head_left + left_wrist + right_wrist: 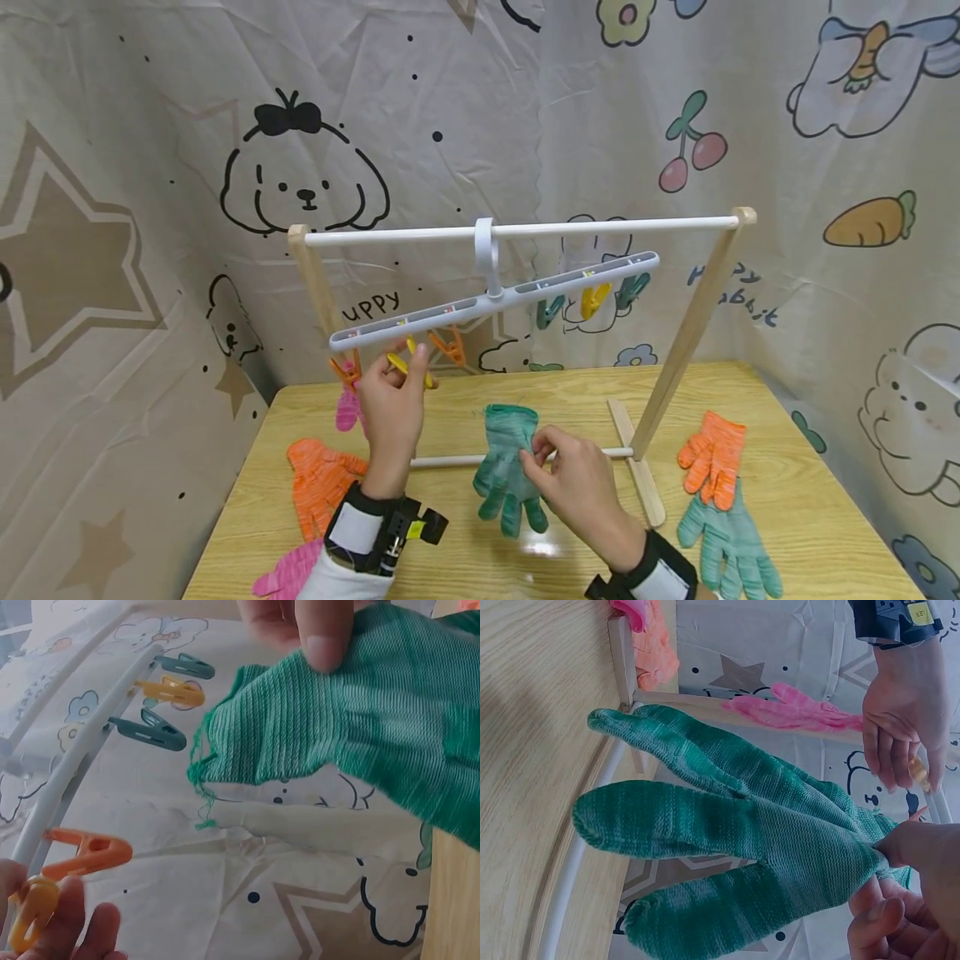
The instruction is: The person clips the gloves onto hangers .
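My left hand (393,412) pinches a yellow clothespin (35,909) under the left half of a grey-white hanger (467,310). In my right hand (581,479) a green knitted glove (504,467) is gripped near its cuff, fingers pointing down, apart from the hanger. The left wrist view shows the cuff with a loose thread. Beside the pinched clothespin hangs an orange clothespin (450,345). Another orange clothespin (347,369), farther left, has a pink glove (795,709) hanging below it, partly hidden by my left hand in the head view.
The hanger tilts, left end lower, from the white rod (615,226) of a wooden stand (690,333). Two green clothespins and a yellow clothespin (595,300) hang on its right half. Orange gloves (318,479), a pink glove (288,571) and a green glove (731,537) lie on the table (240,517).
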`<state>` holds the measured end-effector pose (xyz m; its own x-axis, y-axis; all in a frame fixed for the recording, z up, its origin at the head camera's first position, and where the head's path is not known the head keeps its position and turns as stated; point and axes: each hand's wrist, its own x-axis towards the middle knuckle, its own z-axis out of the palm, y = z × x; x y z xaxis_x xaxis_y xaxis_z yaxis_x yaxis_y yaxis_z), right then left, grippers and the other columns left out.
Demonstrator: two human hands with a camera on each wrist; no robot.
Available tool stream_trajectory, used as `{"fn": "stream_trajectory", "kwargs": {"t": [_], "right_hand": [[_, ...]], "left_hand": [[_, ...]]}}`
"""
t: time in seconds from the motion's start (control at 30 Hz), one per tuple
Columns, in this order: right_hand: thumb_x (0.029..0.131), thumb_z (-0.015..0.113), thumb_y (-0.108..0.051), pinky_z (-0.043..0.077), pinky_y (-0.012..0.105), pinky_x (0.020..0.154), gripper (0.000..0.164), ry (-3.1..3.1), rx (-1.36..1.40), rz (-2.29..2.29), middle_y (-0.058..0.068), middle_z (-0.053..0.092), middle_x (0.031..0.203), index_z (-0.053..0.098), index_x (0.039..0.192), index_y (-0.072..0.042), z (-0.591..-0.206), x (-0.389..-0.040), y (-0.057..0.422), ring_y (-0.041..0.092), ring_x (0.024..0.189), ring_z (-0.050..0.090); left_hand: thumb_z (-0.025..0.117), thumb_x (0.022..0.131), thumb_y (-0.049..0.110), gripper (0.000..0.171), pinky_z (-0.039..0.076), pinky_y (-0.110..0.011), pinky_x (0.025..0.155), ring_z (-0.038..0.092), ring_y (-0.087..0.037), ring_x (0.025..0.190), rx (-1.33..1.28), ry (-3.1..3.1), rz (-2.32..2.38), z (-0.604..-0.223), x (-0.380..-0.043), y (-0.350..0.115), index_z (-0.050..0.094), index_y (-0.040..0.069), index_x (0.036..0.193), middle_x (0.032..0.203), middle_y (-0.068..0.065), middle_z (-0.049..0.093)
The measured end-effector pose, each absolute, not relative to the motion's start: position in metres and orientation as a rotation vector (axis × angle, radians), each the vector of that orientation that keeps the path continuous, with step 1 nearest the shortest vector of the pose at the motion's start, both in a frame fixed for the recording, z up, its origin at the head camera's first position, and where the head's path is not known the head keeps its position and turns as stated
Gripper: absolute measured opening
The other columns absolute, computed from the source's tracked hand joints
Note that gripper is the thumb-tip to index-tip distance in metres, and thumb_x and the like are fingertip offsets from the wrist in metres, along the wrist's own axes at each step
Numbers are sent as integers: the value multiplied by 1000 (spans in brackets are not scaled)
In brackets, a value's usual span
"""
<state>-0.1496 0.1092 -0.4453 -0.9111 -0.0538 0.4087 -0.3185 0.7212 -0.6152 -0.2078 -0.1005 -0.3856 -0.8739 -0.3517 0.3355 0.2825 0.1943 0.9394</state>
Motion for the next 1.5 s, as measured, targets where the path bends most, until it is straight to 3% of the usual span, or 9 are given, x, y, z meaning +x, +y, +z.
{"fn": "stream_trajectory", "kwargs": {"t": [0.1,0.3,0.4,0.53,0.63,0.93,1.33,1.5], "right_hand": [[82,81,-15,39,17,51,19,-2560,291,1009,-10,61,66,64,76,-18,-445,-150,109,-7,53,46],[82,82,-16,40,17,52,18,-2557,297,998,-11,62,66,64,76,-19,-445,-151,107,-7,55,47],[82,82,-17,38,17,51,19,-2545,318,992,-12,62,66,64,76,-19,-444,-152,106,-7,54,45],[82,82,-18,37,17,50,20,-2519,348,980,-12,63,67,64,76,-20,-442,-153,104,-7,53,44],[82,82,-18,37,16,50,20,-2499,370,971,-12,64,67,64,76,-20,-440,-155,102,-7,53,45],[84,81,-16,34,16,47,18,-2472,486,1004,-9,66,70,64,80,-18,-433,-162,95,-8,51,40],[92,75,-19,38,19,45,8,-2569,605,1242,-1,72,81,69,90,-14,-432,-181,90,-3,49,45],[93,73,-20,39,20,47,7,-2590,657,1283,0,72,84,70,93,-13,-434,-188,88,0,51,46]], "left_hand": [[67,98,31,34,18,-20,37,31,-2,33,75,-2021,-1695,-384,-208,-102,70,4,120,77,-20,76],[64,100,27,32,19,-20,38,36,-1,37,49,-2077,-1717,-384,-210,-101,70,1,118,87,-22,77],[64,100,25,26,20,-20,37,32,-1,36,43,-2108,-1695,-384,-210,-101,72,2,109,79,-17,77],[63,101,27,27,19,-20,37,29,-3,36,43,-2162,-1618,-381,-209,-100,71,4,89,51,-2,57],[62,101,27,33,19,-20,38,28,-3,38,37,-2199,-1585,-380,-210,-100,65,2,80,46,5,38],[58,103,23,33,21,-22,39,28,-4,37,-35,-2244,-1600,-377,-211,-97,63,-1,82,49,5,32],[56,103,17,27,21,-22,40,29,-6,39,-116,-2258,-1598,-373,-211,-95,70,-1,88,50,5,32],[54,104,18,28,22,-23,40,30,-5,39,-123,-2274,-1619,-374,-211,-95,74,-1,99,49,3,36]]}}
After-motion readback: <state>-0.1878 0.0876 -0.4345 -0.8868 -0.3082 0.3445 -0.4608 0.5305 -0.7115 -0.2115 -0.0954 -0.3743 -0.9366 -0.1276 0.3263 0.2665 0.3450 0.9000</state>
